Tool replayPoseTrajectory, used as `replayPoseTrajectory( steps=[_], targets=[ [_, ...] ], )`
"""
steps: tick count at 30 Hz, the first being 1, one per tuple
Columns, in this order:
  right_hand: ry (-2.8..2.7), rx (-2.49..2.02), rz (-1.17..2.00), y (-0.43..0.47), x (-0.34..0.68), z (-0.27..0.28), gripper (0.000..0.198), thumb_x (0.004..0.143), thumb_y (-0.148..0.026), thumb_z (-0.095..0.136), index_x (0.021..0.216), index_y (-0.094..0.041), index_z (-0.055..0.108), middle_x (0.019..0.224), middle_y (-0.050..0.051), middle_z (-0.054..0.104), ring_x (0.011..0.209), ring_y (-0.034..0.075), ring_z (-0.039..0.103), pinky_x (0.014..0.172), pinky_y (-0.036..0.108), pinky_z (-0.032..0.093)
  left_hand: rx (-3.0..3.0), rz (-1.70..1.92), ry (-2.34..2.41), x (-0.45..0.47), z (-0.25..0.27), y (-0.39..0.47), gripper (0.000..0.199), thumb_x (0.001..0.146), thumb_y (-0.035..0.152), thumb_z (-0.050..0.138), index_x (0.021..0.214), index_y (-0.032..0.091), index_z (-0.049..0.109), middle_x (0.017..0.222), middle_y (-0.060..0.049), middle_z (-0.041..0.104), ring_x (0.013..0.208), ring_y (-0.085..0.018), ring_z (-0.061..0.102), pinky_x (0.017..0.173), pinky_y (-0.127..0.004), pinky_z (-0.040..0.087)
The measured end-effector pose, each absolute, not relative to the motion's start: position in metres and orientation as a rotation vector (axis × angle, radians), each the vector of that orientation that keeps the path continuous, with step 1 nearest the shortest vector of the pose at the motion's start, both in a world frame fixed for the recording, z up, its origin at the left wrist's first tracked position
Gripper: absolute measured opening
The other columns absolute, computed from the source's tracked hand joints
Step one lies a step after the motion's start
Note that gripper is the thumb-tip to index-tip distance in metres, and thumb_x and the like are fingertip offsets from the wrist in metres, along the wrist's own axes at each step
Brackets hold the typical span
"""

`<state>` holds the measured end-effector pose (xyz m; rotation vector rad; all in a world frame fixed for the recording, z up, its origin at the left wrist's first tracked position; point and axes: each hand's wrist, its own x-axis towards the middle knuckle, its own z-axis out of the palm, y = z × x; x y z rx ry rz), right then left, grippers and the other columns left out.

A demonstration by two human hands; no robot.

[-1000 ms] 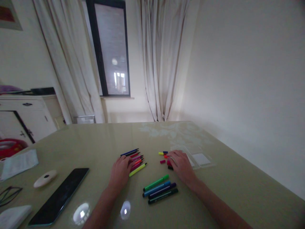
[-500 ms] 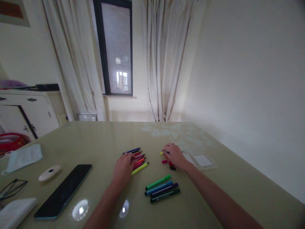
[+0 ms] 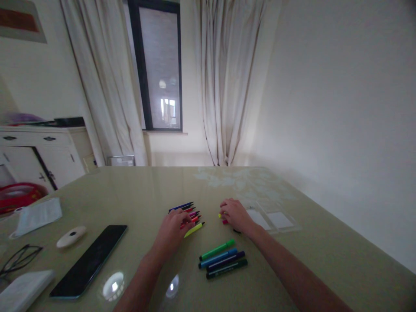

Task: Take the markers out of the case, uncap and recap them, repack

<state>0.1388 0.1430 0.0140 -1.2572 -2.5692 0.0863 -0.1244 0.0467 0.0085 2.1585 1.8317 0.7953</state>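
My left hand [image 3: 172,226] rests over a row of uncapped felt-tip markers, its fingers curled around a red marker [image 3: 186,224]. Beside that hand lies a yellow marker [image 3: 195,229]; a blue marker [image 3: 181,206] is at the row's far side. My right hand [image 3: 234,212] has its fingers bent down over small marker caps and hides most of them. A yellow cap [image 3: 220,216] and a dark red cap [image 3: 225,222] peek out by its fingertips. What the right fingers pinch is hidden.
Capped markers, including a green one [image 3: 217,250] and a blue one [image 3: 218,258], lie nearer me. A clear plastic case [image 3: 286,225] is right of my right hand. On the left are a phone [image 3: 89,262], a pale oval object [image 3: 71,237], a face mask [image 3: 38,216] and glasses [image 3: 21,259].
My right hand has come down over the caps and covers more of them. The left hand has shifted slightly among the uncapped markers. The whole view has moved a little.
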Motion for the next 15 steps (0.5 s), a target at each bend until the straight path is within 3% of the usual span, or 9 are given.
replayPoseTrajectory(
  steps=[5,11,15],
  targets=[
    [-2.411,-1.232,0.176,0.124,0.146,0.021,0.013,0.091,-0.016,0.064,0.091,-0.020,0.076,0.105,0.008,0.075,0.106,0.024,0.065,0.097,0.037,0.043,2.156,0.712,1.843,-0.116,0.006,0.040,0.008,0.085,0.031,0.070,0.083,0.024,0.073,0.101,-0.005,0.070,0.104,-0.028,0.063,0.090,-0.038,0.045],
    [-1.982,-1.061,0.610,0.087,0.182,0.016,0.021,0.097,-0.040,0.061,0.102,-0.022,0.072,0.097,0.006,0.076,0.089,0.023,0.069,0.081,0.034,0.052,2.067,0.902,1.683,-0.102,0.002,0.040,0.011,0.086,0.032,0.068,0.083,0.022,0.072,0.104,-0.007,0.071,0.107,-0.028,0.063,0.094,-0.039,0.046],
    [-1.828,-1.037,0.780,0.077,0.191,0.019,0.027,0.094,-0.048,0.067,0.101,-0.022,0.075,0.099,0.007,0.077,0.088,0.024,0.070,0.081,0.035,0.055,1.865,1.067,1.440,-0.078,0.007,0.034,0.022,0.094,0.043,0.059,0.096,0.023,0.067,0.099,-0.004,0.072,0.090,-0.021,0.064,0.077,-0.030,0.048]
  ],
)
